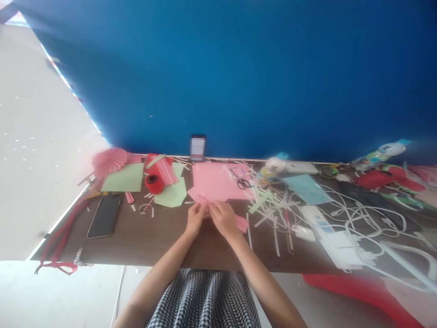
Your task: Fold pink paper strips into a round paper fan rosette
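Close together over the middle of the table are my left hand [195, 219] and my right hand [224, 219]. Both have their fingers pinched on a small piece of pink paper [202, 198], partly hidden by the fingertips. Just beyond lies a large pink paper sheet [213, 175], with black-handled scissors [243, 184] on its right part. A pleated pink paper strip [242, 223] pokes out beside my right hand. Left of the sheet are a green paper sheet [174, 196] and a red tape roll [154, 184].
A pink paper fan [109, 162] and a dark phone [104, 216] lie at left. Another phone [198, 148] leans on the blue wall. Paper strips [269, 205], a glue bottle [273, 167], a power strip [319, 223] and tangled white cables [372, 218] crowd the right.
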Demonstrator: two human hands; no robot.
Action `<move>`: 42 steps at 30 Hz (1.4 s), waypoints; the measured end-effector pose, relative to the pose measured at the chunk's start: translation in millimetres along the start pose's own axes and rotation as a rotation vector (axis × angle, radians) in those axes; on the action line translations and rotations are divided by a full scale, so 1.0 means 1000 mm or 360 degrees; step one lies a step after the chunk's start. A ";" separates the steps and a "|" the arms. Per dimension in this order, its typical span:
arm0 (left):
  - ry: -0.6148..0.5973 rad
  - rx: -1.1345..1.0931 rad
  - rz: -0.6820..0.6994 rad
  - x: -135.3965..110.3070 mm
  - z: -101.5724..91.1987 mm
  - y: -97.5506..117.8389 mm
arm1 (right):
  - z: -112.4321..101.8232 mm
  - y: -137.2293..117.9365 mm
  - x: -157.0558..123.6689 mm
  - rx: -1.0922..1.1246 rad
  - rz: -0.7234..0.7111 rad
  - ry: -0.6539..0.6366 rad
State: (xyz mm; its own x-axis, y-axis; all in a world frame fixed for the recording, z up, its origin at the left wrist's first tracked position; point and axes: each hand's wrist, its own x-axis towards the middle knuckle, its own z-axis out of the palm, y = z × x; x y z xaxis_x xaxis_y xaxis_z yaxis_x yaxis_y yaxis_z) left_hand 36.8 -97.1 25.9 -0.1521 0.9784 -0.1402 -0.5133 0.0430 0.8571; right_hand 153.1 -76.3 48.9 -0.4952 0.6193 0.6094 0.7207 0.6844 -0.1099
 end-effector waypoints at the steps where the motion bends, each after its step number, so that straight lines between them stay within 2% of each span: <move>1: -0.0003 0.0013 0.0000 0.000 0.000 0.000 | -0.001 0.000 0.001 0.0029 0.0033 -0.0006; 6: -0.0047 0.0044 0.0015 -0.001 -0.001 -0.001 | -0.002 0.001 0.008 0.0147 0.0177 -0.0008; 11: -0.0069 0.0117 0.0111 -0.002 0.000 -0.002 | 0.003 -0.003 0.010 0.0186 0.0215 0.0106; 21: 0.0017 0.0182 0.0134 0.000 -0.003 0.000 | 0.005 0.000 0.007 0.0096 0.0059 0.0048; 28: 0.0083 -0.0051 0.0009 0.000 -0.002 0.000 | 0.008 -0.001 0.002 0.0165 -0.0144 -0.0046; 36: 0.0050 -0.0035 0.0002 -0.001 -0.001 0.001 | 0.009 0.004 -0.001 0.0198 -0.0261 -0.0082; 42: 0.0037 0.0018 0.0030 -0.001 -0.002 0.003 | 0.008 0.003 0.001 0.0218 -0.0259 -0.0138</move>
State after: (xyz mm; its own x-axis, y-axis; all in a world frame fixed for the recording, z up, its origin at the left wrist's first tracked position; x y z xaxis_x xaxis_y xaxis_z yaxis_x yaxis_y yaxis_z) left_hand 33.6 -98.5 28.0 -0.1815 0.9740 -0.1354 -0.5004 0.0271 0.8654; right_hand 150.6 -70.9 43.0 -0.6437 0.5231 0.5586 0.5582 0.8202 -0.1249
